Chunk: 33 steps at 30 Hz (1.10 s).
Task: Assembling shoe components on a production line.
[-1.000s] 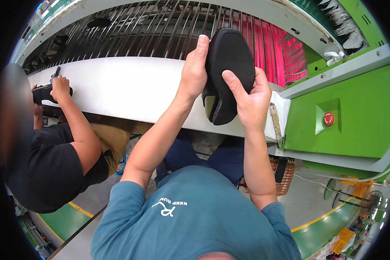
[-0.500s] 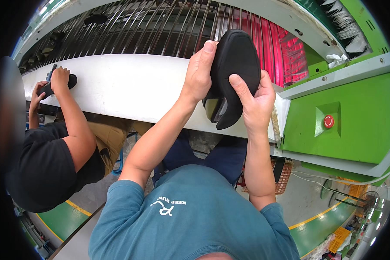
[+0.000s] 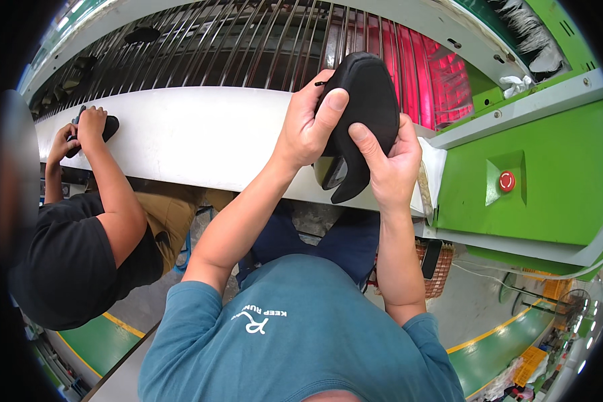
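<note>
Fingers, L hand & R hand, blk shoe btwn

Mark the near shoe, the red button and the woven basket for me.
Near shoe (image 3: 371, 100): head view, on its broad black face.
Red button (image 3: 507, 181): head view, on its round cap.
Woven basket (image 3: 439, 285): head view, on its side.
</note>
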### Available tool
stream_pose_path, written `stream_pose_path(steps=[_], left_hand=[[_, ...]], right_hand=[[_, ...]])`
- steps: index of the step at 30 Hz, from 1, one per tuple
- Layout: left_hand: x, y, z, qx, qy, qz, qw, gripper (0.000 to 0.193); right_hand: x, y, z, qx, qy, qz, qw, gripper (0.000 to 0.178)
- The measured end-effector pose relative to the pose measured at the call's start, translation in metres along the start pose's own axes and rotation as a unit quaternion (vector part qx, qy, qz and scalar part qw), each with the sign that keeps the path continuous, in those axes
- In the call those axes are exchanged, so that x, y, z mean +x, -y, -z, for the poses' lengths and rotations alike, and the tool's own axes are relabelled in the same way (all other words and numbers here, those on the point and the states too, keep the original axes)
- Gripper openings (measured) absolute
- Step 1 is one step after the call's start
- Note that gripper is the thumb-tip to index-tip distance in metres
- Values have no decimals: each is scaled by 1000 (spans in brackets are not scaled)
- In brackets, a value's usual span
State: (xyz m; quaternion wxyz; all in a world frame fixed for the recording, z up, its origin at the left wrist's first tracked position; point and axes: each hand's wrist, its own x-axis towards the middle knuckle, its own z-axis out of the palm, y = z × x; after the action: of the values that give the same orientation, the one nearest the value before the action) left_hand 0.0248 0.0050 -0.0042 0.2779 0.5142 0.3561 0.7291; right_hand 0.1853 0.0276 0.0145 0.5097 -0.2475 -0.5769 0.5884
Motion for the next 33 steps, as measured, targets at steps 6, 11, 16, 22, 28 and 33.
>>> stream_pose_path(steps=[6, 11, 16, 22, 28, 33], left_hand=[[-14, 1, 3, 17, 10, -20, 1000, 59], [-16, -3, -2, 16, 14, -3, 1000, 62], [-19, -10, 1, 26, 1, -2, 1000, 57], [-17, -50, 7, 55, 6, 16, 998, 43], [-23, -78, 14, 75, -18, -5, 997, 35], [-33, -84, 32, 77, -16, 0, 997, 34]], right_hand=[[-6, -2, 3, -7, 10, 15, 1000, 40], [-6, -3, 5, 8, 12, 8, 1000, 40], [-10, -3, 3, 13, 20, 9, 1000, 40], [-28, 3, -2, -39, 48, -3, 998, 41], [-37, 2, -13, -110, 86, 43, 989, 40], [-44, -5, -8, -131, 99, 44, 985, 30]])
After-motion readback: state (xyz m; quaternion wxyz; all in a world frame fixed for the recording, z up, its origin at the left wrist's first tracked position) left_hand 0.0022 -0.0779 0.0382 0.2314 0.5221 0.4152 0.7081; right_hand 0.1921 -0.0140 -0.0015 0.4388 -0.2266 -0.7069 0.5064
